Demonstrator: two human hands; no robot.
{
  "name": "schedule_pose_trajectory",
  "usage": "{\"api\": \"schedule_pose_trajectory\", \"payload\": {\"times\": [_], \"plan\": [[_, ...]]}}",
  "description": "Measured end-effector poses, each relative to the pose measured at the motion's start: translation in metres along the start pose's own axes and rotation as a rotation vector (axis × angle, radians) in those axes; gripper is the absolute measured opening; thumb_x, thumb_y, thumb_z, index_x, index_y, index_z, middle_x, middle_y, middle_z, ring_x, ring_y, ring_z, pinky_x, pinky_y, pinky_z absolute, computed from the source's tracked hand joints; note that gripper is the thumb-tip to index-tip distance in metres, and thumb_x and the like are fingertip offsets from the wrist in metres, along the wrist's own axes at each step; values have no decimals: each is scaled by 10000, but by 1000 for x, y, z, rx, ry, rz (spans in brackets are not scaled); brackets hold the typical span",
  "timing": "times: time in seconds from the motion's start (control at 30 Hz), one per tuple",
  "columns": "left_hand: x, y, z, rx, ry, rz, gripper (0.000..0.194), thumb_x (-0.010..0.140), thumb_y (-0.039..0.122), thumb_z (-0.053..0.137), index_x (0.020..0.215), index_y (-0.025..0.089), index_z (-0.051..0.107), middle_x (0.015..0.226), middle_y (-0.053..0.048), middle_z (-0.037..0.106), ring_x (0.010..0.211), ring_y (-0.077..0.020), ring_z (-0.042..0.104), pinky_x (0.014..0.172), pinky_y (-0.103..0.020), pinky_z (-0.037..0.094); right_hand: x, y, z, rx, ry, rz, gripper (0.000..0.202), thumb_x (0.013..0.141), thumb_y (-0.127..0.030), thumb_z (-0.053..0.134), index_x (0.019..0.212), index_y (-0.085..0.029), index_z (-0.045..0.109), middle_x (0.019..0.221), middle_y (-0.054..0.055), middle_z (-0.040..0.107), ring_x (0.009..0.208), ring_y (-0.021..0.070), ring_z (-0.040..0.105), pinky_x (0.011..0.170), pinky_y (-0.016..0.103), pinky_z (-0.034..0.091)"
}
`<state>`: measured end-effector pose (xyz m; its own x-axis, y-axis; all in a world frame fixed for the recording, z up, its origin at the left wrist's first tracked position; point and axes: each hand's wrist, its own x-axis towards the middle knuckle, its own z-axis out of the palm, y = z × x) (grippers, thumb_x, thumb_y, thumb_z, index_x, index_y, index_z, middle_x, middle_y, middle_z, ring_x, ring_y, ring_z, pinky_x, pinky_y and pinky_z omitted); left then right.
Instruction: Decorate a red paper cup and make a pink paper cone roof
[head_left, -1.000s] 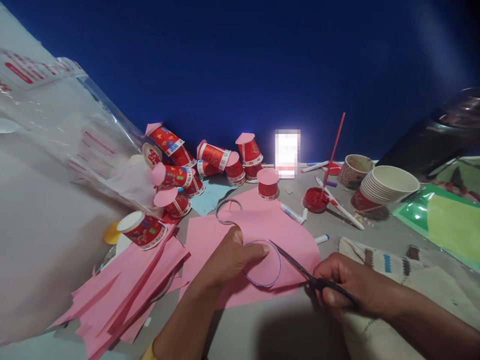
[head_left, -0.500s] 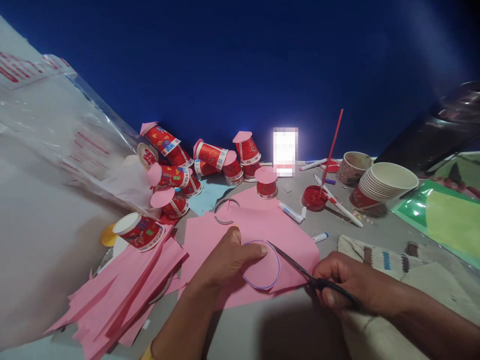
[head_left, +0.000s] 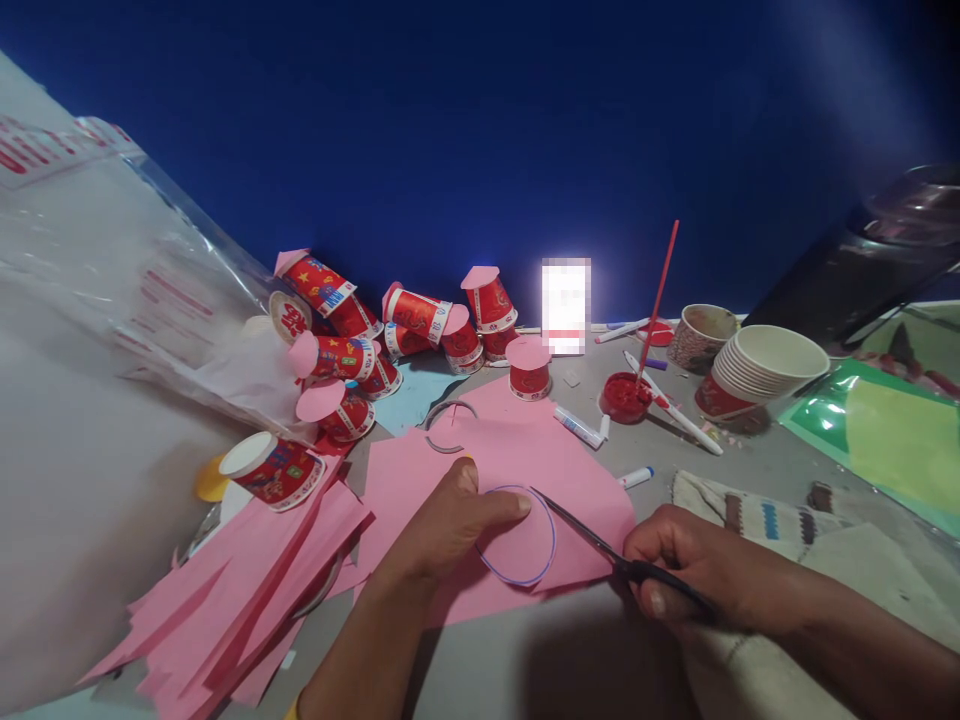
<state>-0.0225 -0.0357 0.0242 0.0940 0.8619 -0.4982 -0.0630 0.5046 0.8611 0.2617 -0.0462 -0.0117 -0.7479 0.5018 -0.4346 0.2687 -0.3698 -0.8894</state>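
A blue drawn circle marks the pink paper sheet (head_left: pixel 517 550) in front of me. My left hand (head_left: pixel 439 525) grips this sheet, its thumb lying on top just inside the circle and its other fingers mostly out of sight. In my right hand (head_left: pixel 697 570) are black-handled scissors (head_left: pixel 592 539). Their thin blades point up and left and look nearly closed, with the tip at the circle's upper right edge near my left thumb. Whether the blades have paper between them I cannot tell. More pink paper (head_left: pixel 420 455) lies beneath and behind, with a grey ring (head_left: pixel 442 445) on it.
Red paper cups (head_left: pixel 489 303) with pink paper tops stand and lean at the back left. Pink strips (head_left: pixel 247 590) lie at left. To the right are a red paint pot (head_left: pixel 624 398), a stack of cups (head_left: pixel 739 385), markers (head_left: pixel 577 427) and a cloth (head_left: pixel 705 500).
The whole view has shifted slightly, with things sitting a little further left. Both hands keep their grips, and the scissors stay at the circle's upper right edge.
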Motion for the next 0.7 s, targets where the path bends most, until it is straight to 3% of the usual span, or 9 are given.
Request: {"api": "schedule_pose_trajectory", "payload": {"times": [0.47,0.7], "plan": [[0,-4,-3,70,8,-30,473,626,300,923,896,185,552,749,48,583,677,-134,559,641,-266,415,-2,-6,-1,29,15,85,421,762,-547,807,730,-133,736,533,-17,621,482,100,507,494,207,312],[0,-2,-1,66,-18,-47,457,641,294,903,871,194,522,735,53,559,657,-128,543,620,-266,402,-3,-12,1,43,22,99,398,737,-521,815,684,-141,709,506,-30,596,465,82,440,470,202,259]]}}
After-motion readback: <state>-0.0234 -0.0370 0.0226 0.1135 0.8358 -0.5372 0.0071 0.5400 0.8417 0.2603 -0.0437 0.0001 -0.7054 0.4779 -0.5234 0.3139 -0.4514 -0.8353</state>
